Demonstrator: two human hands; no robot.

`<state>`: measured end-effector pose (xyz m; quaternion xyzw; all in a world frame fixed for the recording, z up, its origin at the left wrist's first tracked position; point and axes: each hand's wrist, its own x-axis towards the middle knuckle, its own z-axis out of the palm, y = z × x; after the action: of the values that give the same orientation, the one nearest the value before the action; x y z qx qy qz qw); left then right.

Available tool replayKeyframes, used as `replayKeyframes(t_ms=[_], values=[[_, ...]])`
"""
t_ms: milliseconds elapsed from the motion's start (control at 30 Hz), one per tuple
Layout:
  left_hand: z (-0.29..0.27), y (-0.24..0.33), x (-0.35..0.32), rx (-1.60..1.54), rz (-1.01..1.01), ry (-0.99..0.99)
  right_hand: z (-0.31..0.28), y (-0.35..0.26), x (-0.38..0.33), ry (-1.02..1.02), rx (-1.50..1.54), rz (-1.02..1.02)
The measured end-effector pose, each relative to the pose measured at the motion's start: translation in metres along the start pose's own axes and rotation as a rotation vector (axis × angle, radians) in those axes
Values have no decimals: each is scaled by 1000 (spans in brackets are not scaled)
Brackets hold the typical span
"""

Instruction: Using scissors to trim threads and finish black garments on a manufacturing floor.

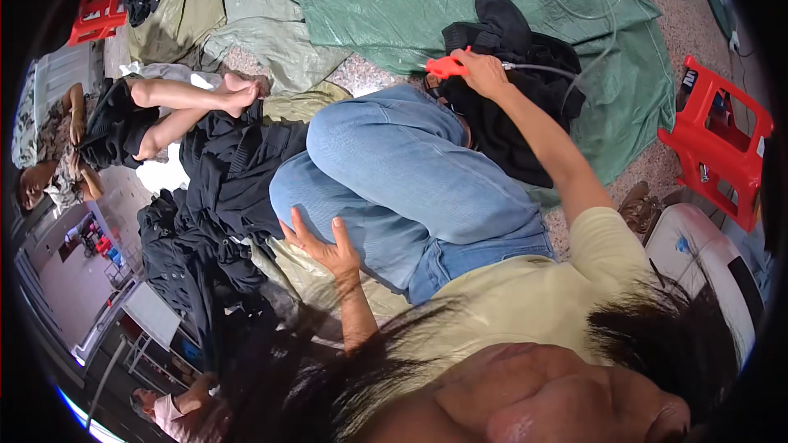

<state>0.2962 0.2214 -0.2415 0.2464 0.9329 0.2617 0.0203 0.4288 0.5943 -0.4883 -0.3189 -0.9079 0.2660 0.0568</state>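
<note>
See one orange-red plastic hand tool [447, 66], far and right of centre, clamped in the right hand [487, 75] near black cloth garments [517, 143]. Looks light and stiff; best taken around the body, allowing for drag from one clear flexible hose [542, 68]. Rests the left hand [331, 256], fingers spread apart, against blue denim jeans [394, 148]. Count two red plastic stools [730, 164], one far left, one right; cannot count the overlapping garments.

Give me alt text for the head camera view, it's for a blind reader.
Right hand gripping a red tool with a clear hose, near black garments partly on a green sheet; left hand open against blue jeans.
</note>
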Motion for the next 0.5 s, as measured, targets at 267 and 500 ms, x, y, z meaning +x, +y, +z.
replayKeyframes(t_ms=[267,500], values=[[5,5,7,-123,33,32,-9,43,-1,-491,-172,-89],[4,7,3,-165,74,81,12,7,-11,-404,29,-88]])
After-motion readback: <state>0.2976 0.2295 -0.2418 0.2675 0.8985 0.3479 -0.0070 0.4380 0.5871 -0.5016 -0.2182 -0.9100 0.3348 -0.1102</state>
